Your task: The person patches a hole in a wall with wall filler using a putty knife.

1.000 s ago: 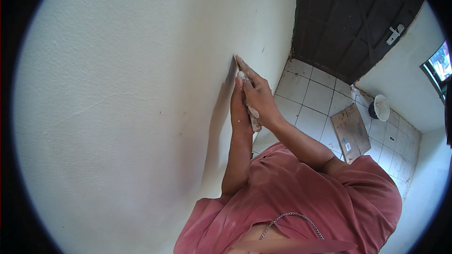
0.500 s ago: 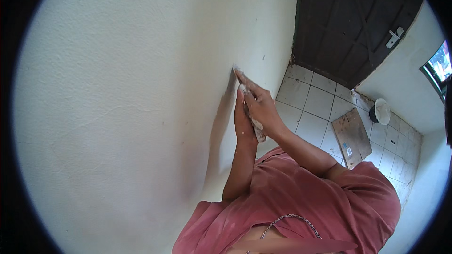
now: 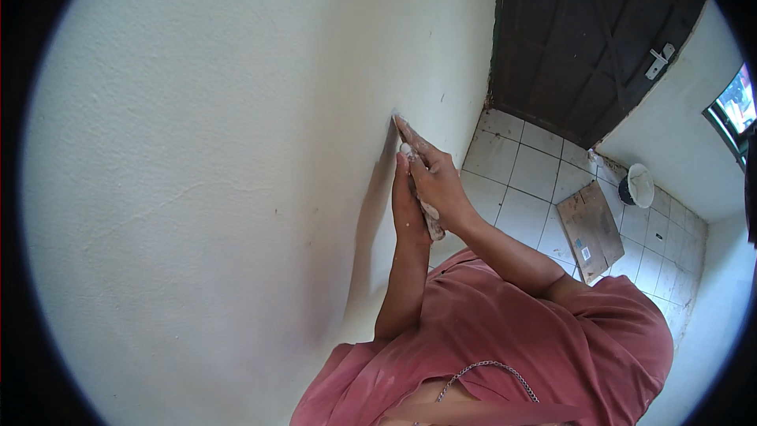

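Note:
My right hand (image 3: 441, 181) reaches to the white wall (image 3: 197, 150), its stretched forefinger smeared with white paste and its tip at the surface. The other fingers are bent, and what they grip is hidden. Close against it, my left hand (image 3: 408, 205) is upright with the thumb up. Between the two palms sits a narrow, paste-smeared flat tool (image 3: 434, 228), seen almost edge-on, which my left hand holds. A white lump of paste (image 3: 405, 148) shows above the left thumb. The exact kind of tool cannot be made out.
A dark brown door (image 3: 583, 39) with a pale handle (image 3: 659, 61) stands at the far right. On the tiled floor (image 3: 520, 170) lie a flattened cardboard piece (image 3: 589, 229) and a black bucket (image 3: 637, 187) with a white inside. A small window (image 3: 733, 114) is at the right edge.
Both hands stay at nearly the same spot on the wall, with the right fingertip shifted very slightly. The view has moved a little.

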`<action>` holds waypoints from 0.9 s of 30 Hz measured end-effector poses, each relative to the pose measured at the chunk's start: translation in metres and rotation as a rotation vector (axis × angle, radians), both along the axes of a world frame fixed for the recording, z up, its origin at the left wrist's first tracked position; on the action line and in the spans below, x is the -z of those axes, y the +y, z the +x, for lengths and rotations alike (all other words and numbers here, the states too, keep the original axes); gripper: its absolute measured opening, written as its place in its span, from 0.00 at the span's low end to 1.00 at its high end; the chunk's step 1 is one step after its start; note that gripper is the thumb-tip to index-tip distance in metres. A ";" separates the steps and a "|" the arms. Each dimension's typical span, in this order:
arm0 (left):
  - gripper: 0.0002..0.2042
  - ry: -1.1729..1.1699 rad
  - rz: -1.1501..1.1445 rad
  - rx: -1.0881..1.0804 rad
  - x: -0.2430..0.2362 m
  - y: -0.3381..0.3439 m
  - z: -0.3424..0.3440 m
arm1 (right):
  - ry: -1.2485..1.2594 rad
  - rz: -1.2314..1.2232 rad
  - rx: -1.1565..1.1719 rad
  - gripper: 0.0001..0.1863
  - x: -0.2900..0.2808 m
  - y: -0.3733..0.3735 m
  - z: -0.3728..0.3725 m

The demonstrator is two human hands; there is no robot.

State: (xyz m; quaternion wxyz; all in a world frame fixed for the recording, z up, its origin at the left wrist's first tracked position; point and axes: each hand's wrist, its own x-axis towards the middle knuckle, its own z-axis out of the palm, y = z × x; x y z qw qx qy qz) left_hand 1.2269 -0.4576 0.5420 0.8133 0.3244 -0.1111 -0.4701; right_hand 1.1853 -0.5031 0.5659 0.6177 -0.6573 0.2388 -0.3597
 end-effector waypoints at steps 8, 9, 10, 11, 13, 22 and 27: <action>0.23 0.001 0.015 0.000 0.003 0.000 0.002 | 0.011 0.094 -0.013 0.24 -0.006 -0.002 -0.001; 0.22 -0.030 0.020 0.025 0.002 -0.001 0.004 | -0.008 0.135 0.001 0.25 -0.007 -0.003 0.001; 0.22 -0.028 0.019 0.021 0.003 -0.001 0.002 | -0.006 0.134 -0.003 0.25 -0.006 -0.003 0.000; 0.23 0.008 0.004 -0.011 0.004 0.000 -0.004 | -0.002 0.097 -0.021 0.25 -0.003 -0.001 -0.004; 0.23 0.045 -0.011 -0.047 0.005 -0.001 -0.003 | 0.004 0.060 -0.043 0.24 -0.001 -0.002 -0.002; 0.24 -0.004 0.038 0.039 0.007 -0.007 0.010 | -0.002 0.070 0.000 0.25 -0.001 -0.012 0.002; 0.25 0.002 0.051 -0.048 -0.002 -0.003 0.001 | 0.010 -0.004 -0.021 0.26 -0.003 -0.007 -0.002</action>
